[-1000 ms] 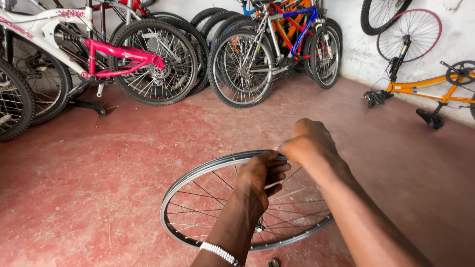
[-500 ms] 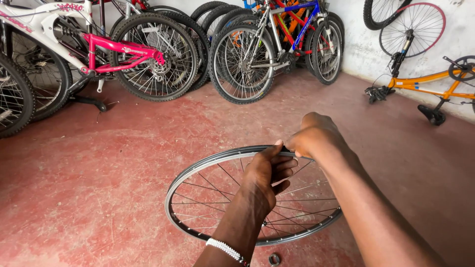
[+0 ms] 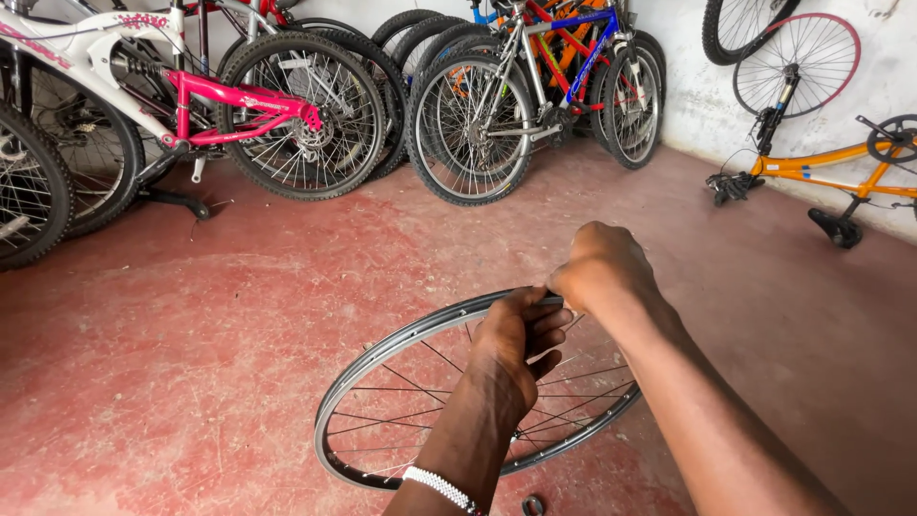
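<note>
A bare bicycle wheel rim [image 3: 382, 354] with thin spokes lies low in front of me over the red floor, without a tyre. My left hand [image 3: 516, 339] grips the far edge of the rim, fingers curled over it; a beaded bracelet sits on that wrist. My right hand [image 3: 602, 272] is closed in a fist right beside it at the top of the rim, pinching at the rim's edge. What the right fingers hold is hidden.
A pink and white bicycle [image 3: 220, 105] and several other bikes [image 3: 535, 86] stand along the back wall. An orange bike frame [image 3: 831, 162] lies upside down at the right, with a loose wheel [image 3: 798, 62] against the wall. A small metal nut [image 3: 532, 505] lies on the floor.
Both hands and the rim have stayed together at the rim's top edge; the view has shifted slightly, with only small finger movement.
</note>
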